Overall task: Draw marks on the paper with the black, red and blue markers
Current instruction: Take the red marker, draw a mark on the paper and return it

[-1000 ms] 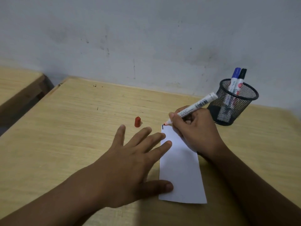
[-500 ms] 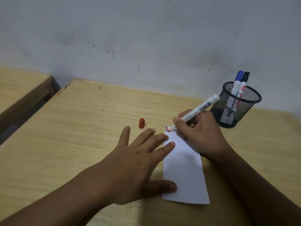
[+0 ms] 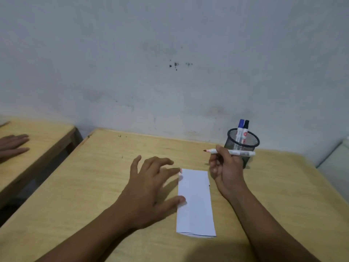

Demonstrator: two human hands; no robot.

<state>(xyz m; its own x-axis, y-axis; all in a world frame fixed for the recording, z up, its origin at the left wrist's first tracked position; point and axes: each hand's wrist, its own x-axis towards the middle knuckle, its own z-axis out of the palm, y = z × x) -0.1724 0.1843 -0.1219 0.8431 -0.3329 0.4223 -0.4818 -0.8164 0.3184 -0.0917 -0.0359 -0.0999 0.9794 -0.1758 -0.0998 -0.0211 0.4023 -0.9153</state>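
A folded white paper [image 3: 195, 201] lies on the wooden table [image 3: 94, 186], with a short red mark at its top left corner. My left hand [image 3: 151, 186] rests beside the paper with fingers spread, thumb tip on the paper's left edge. My right hand [image 3: 225, 167] is lifted off the paper and holds the uncapped red marker [image 3: 232, 152] level, tip pointing left. The blue marker [image 3: 240, 129] and the black marker [image 3: 245, 130] stand in the black mesh cup [image 3: 242, 143] behind my right hand. The red cap is hidden.
A second wooden table [image 3: 37, 144] stands to the left across a gap, with another person's hand [image 3: 13, 145] flat on it. A grey wall runs close behind. A pale object [image 3: 336, 163] sits at the right edge.
My right hand has lifted the red marker off the paper's top left corner and swung it up and right, now held level. The camera has tilted up. The red cap is no longer visible.
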